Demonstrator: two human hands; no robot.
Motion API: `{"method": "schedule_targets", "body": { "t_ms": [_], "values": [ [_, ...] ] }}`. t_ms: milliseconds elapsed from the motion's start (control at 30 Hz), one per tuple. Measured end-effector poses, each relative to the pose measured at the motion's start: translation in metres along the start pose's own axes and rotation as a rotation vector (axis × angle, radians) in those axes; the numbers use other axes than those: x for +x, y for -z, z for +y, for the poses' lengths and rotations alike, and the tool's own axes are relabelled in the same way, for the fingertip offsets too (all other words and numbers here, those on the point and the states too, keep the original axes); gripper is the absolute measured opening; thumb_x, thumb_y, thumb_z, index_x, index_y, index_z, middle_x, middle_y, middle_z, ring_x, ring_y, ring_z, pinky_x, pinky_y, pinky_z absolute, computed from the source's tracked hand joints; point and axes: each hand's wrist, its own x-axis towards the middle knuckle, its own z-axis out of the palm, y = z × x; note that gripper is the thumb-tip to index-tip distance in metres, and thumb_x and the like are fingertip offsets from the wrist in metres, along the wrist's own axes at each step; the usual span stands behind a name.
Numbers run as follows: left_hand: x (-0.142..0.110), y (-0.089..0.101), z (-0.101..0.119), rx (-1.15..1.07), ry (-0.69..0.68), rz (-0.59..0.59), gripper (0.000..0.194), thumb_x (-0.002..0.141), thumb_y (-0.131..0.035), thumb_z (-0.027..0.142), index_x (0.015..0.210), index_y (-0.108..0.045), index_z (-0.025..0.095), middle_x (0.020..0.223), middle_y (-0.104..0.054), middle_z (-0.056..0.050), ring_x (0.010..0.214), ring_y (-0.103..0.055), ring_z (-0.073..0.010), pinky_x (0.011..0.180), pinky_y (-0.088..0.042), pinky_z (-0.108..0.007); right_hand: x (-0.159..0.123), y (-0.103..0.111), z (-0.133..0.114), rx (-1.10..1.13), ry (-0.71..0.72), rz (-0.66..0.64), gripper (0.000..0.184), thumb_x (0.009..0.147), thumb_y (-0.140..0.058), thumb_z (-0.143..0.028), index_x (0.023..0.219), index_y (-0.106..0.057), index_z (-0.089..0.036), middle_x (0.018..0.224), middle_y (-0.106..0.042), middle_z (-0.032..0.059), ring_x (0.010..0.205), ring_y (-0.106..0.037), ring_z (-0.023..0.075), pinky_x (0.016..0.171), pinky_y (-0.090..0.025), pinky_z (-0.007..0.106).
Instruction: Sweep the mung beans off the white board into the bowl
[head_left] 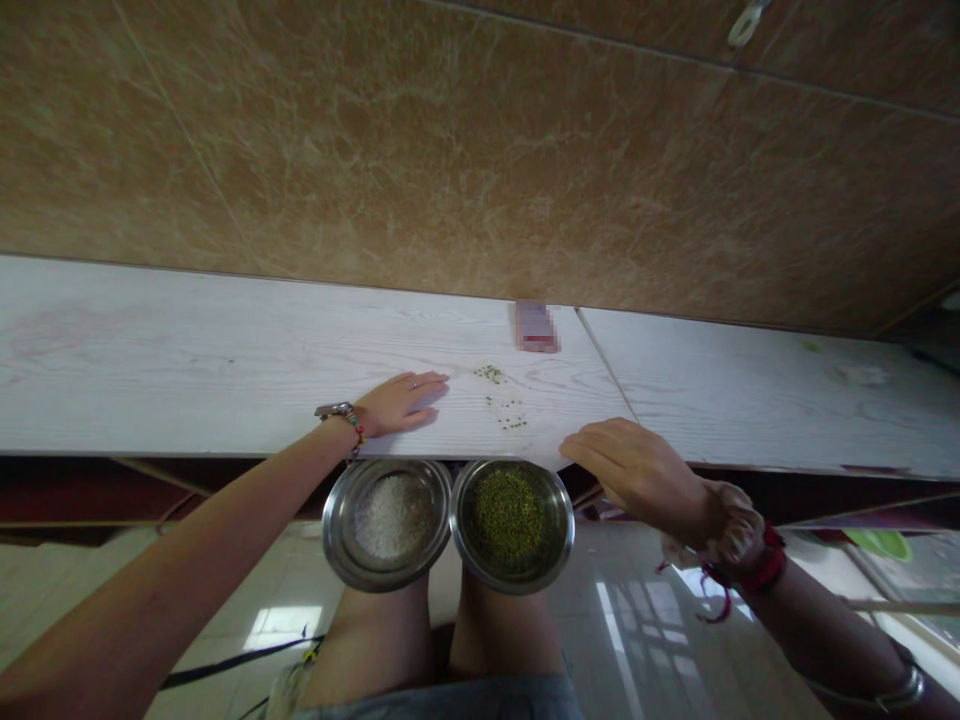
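My left hand (401, 402) lies flat on the white tabletop, fingers stretched toward a small scatter of mung beans (491, 375) mixed with pale grains. At the table's front edge, my right hand (637, 470) has its fingers bent and held together; their inner side is hidden, so any contents cannot be made out. Below the edge, two steel bowls rest side by side on the thighs. White rice-like grains (394, 517) fill part of the left bowl (337, 550). Green mung beans (508, 515) lie in the right bowl (559, 540), just left of my right hand.
A blurred pinkish packet (535, 327) stands on the white table (187, 360) near the brown marbled wall (375, 150). A seam crosses the tabletop right of the packet. Under the table is a dark shelf; a green basin (881, 544) sits at the far right.
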Motion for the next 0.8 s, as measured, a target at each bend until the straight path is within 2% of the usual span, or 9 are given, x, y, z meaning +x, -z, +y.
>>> {"method": "schedule_targets", "body": {
  "t_ms": [267, 433, 633, 800],
  "values": [
    [0.0, -0.001, 0.001, 0.003, 0.001, -0.01, 0.045, 0.095, -0.034, 0.041, 0.135, -0.041, 0.021, 0.15, -0.038, -0.007, 0.134, -0.038, -0.0225, 0.11, -0.027, -0.039, -0.003, -0.007, 0.01, -0.107, -0.101, 0.0, 0.037, 0.079, -0.036, 0.004, 0.092, -0.065, -0.014, 0.081, -0.071, 0.006, 0.074, -0.061, 0.0156, 0.064, -0.049, 0.029],
    [0.0, 0.0, 0.001, -0.002, 0.013, -0.028, 0.046, 0.095, -0.033, 0.041, 0.135, -0.04, 0.02, 0.15, -0.037, -0.008, 0.135, -0.037, -0.023, 0.11, -0.026, -0.041, -0.005, -0.003, 0.008, -0.084, -0.063, -0.004, 0.033, 0.083, -0.035, 0.002, 0.089, -0.065, -0.013, 0.079, -0.071, 0.0065, 0.072, -0.061, 0.015, 0.063, -0.048, 0.027],
    [0.0, 0.002, 0.004, -0.017, 0.024, -0.027, 0.047, 0.095, -0.033, 0.042, 0.135, -0.041, 0.019, 0.15, -0.038, -0.008, 0.135, -0.037, -0.0233, 0.111, -0.025, -0.041, -0.007, -0.006, -0.001, -0.079, -0.086, -0.104, 0.028, 0.086, -0.039, -0.002, 0.093, -0.064, -0.014, 0.081, -0.071, 0.0073, 0.071, -0.06, 0.0154, 0.063, -0.046, 0.028],
    [0.0, 0.003, 0.005, -0.015, 0.032, -0.029, 0.047, 0.095, -0.034, 0.042, 0.135, -0.042, 0.02, 0.149, -0.038, -0.007, 0.135, -0.037, -0.0225, 0.11, -0.025, -0.04, 0.0, -0.008, -0.005, -0.078, -0.078, -0.1, 0.028, 0.088, -0.037, -0.004, 0.087, -0.064, -0.013, 0.077, -0.07, 0.0077, 0.066, -0.058, 0.0156, 0.06, -0.043, 0.028]
  ]
}}
